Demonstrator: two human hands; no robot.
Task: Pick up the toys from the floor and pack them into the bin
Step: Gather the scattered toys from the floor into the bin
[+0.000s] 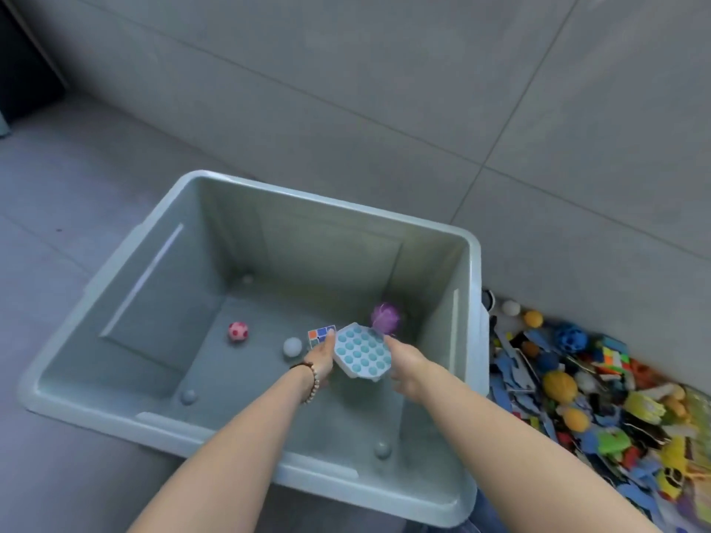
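A large pale green bin (471,286) stands on the floor below me. Both my arms reach down into it. Between my hands is a white octagonal pop toy (358,350) with light blue bubbles, tilted. My left hand (321,359) touches its left edge with straight fingers. My right hand (404,365) is at its right edge, fingers partly hidden. On the bin's bottom lie a pink spotted ball (238,331), a white ball (292,346), a puzzle cube (320,334) and a purple fuzzy ball (386,317).
A heap of mixed toys (600,398) covers the floor right of the bin: foam pieces, yellow and orange balls, a blue holed ball (572,337), a colourful cube (615,357). A grey tiled wall rises behind. Dark furniture (23,71) stands at far left.
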